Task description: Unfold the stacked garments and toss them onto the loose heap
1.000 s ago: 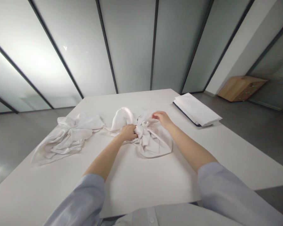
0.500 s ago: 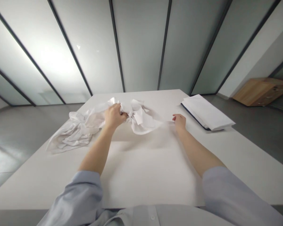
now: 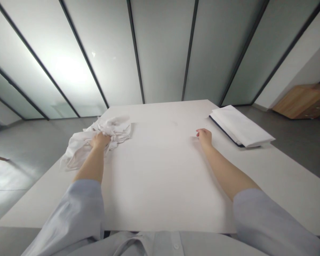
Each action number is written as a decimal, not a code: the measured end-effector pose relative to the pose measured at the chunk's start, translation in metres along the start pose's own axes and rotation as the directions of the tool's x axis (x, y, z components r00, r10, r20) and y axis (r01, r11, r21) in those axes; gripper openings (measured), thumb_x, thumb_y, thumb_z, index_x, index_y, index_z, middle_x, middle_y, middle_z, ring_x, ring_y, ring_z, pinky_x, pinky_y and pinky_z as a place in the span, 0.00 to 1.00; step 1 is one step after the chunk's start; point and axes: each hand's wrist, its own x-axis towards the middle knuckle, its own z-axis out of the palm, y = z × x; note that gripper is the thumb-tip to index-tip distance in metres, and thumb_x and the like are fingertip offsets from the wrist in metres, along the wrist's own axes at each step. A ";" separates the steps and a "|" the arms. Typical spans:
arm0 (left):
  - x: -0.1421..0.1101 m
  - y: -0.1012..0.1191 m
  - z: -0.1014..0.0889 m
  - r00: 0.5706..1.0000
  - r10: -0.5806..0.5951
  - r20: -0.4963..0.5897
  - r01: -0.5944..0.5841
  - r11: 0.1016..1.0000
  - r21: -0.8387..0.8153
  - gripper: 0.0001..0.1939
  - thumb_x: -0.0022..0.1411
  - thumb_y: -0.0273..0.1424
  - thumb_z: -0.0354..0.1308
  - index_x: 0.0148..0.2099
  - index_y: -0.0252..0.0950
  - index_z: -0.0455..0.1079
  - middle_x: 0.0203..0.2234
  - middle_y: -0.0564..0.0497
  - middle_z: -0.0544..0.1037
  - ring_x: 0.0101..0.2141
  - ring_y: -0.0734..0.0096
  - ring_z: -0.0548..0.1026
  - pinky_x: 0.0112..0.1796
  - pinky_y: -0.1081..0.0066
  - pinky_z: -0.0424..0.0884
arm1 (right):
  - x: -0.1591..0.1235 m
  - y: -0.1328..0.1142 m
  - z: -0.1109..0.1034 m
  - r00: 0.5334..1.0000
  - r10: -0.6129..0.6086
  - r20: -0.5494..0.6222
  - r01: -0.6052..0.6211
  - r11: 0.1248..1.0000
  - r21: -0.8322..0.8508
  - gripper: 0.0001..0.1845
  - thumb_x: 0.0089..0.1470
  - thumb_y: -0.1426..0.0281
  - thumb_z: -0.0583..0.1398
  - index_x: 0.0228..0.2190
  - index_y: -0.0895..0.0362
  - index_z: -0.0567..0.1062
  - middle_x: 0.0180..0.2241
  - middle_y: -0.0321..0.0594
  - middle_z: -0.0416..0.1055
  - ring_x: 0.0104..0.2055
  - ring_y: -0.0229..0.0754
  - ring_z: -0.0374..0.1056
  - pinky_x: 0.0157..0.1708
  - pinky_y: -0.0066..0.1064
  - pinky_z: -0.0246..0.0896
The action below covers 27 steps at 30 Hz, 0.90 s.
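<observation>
moved: our left hand [image 3: 99, 140] carried white cloth [image 3: 110, 129] from desk [image 3: 162, 177] centre to 10 o'clock pile | L grip closed on cloth | right hand [image 3: 204, 137] at 2 o'clock, loosely curled, empty, well apart | left nearer

You will find nothing to read here: no text, label, brand, number or sign shows on anything in view. The crumpled white cloth [image 3: 96, 140] at the table's [image 3: 160, 177] left edge is plain, and so is the folded white stack [image 3: 240, 125] at its far right corner. The table top itself bears no marking, and the frosted glass wall [image 3: 160, 53] behind it carries no lettering.
</observation>
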 end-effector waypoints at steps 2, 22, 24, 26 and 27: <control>-0.005 -0.005 0.023 0.999 -0.028 0.023 0.027 1.000 0.014 0.25 0.57 0.37 0.56 0.53 0.28 0.66 0.51 0.30 0.71 0.54 0.37 0.67 0.51 0.44 0.62 | 0.000 0.000 0.000 1.000 0.007 0.000 -0.007 1.000 0.001 0.06 0.39 0.67 0.57 0.17 0.56 0.71 0.14 0.32 0.63 0.20 0.38 0.59 0.21 0.29 0.52; -0.100 0.127 0.113 0.676 0.720 0.154 -0.698 0.694 -0.176 0.20 0.62 0.35 0.50 0.55 0.37 0.69 0.55 0.43 0.72 0.55 0.57 0.68 0.55 0.60 0.64 | 0.012 0.000 -0.001 0.980 0.127 -0.152 -0.109 0.986 0.125 0.04 0.41 0.67 0.55 0.20 0.54 0.68 0.14 0.31 0.62 0.21 0.38 0.61 0.21 0.28 0.55; -0.096 0.124 0.112 0.659 0.737 0.148 -0.706 0.675 -0.216 0.20 0.62 0.35 0.50 0.54 0.36 0.70 0.54 0.43 0.73 0.54 0.57 0.69 0.55 0.61 0.64 | 0.022 -0.005 -0.006 0.971 0.139 -0.193 -0.117 0.986 0.120 0.03 0.42 0.68 0.54 0.22 0.53 0.67 0.15 0.31 0.62 0.22 0.39 0.62 0.22 0.28 0.57; -0.094 0.122 0.111 0.663 0.735 0.144 -0.699 0.676 -0.233 0.20 0.61 0.34 0.51 0.53 0.35 0.71 0.53 0.42 0.73 0.54 0.57 0.70 0.55 0.61 0.64 | 0.035 -0.014 -0.018 0.961 0.133 -0.243 -0.111 0.989 0.101 0.02 0.43 0.69 0.53 0.23 0.53 0.66 0.17 0.32 0.63 0.24 0.41 0.64 0.24 0.30 0.59; -0.093 0.122 0.111 0.664 0.734 0.142 -0.698 0.677 -0.234 0.20 0.61 0.34 0.51 0.53 0.35 0.71 0.53 0.42 0.73 0.54 0.56 0.70 0.55 0.61 0.64 | 0.043 -0.019 -0.028 0.951 0.109 -0.288 -0.091 0.993 0.073 0.02 0.44 0.70 0.52 0.23 0.53 0.65 0.19 0.33 0.64 0.26 0.42 0.65 0.26 0.31 0.60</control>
